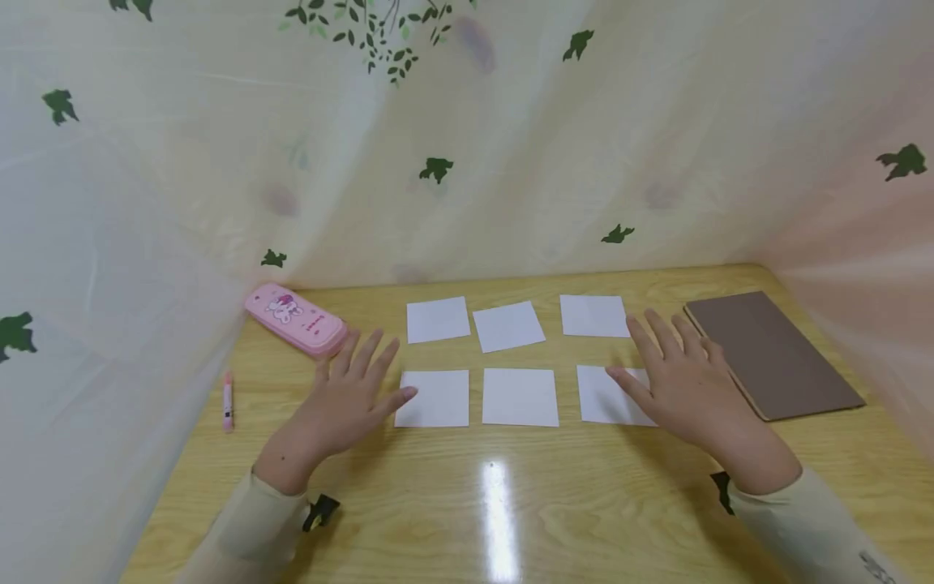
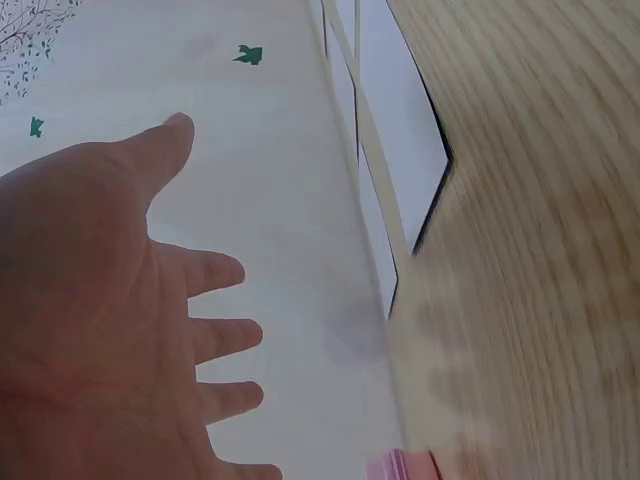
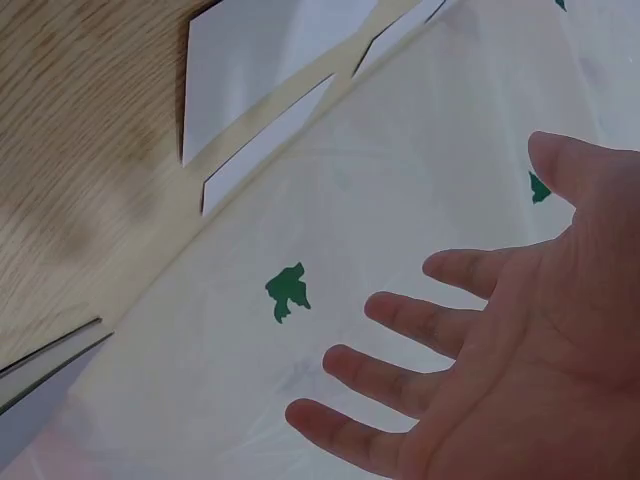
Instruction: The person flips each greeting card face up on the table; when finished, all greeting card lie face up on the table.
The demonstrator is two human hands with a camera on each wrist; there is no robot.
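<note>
1. Noting the curtain (image 1: 511, 243) first, from my remote station: pale, hung behind the table and down both sides, printed with dark green birds and, at top centre, a leafy branch.
2. Table (image 1: 409, 503): light wood grain; I log a white streak of glare on its near middle.
3. Book (image 1: 773, 353): brown cover, lying flat at the right of the table, set at a slant.
4. Right hand (image 1: 686, 389): palm down above the table, fingers spread, thumb well apart, gripping nothing. In the head view I see its thumb overlap the front right card and a finger cross the book's left edge; the right wrist view shows a gap between hand and cards.
5. Left hand (image 1: 343, 410): same posture, fingers spread, palm bare in its wrist view. From the head, its thumb overlaps the front left card and its fingertips reach the case's near end in outline; I cannot tell any contact there.
6. Case (image 1: 299, 320): pink, white rabbit print, back left, lying diagonally.
7. Cards: six, white, in two rows of three between the hands. Front left (image 1: 434, 403), front middle (image 1: 520, 397), front right (image 1: 597, 399); back left (image 1: 438, 320), back middle (image 1: 508, 326), turned askew, back right (image 1: 593, 315).
8. Pen (image 1: 229, 401): pink, near the left edge.
</note>
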